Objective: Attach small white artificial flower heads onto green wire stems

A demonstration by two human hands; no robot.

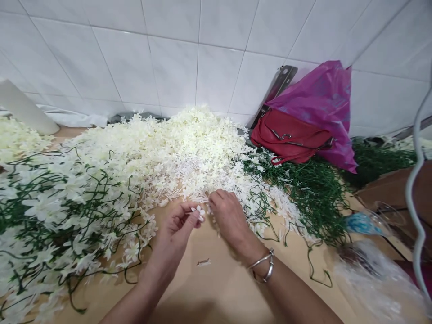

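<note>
Near, on the brown table [209,297], lies one small pale piece [203,262]. A little farther, the left hand [177,234] pinches a white flower [200,213] between closed thumb and fingers – at its right, the right hand [230,216] has curled fingers, and I cannot tell whether they hold something. Beyond both hands rises the cream flower heap [199,135], with a red bag [290,135] far right.
</note>
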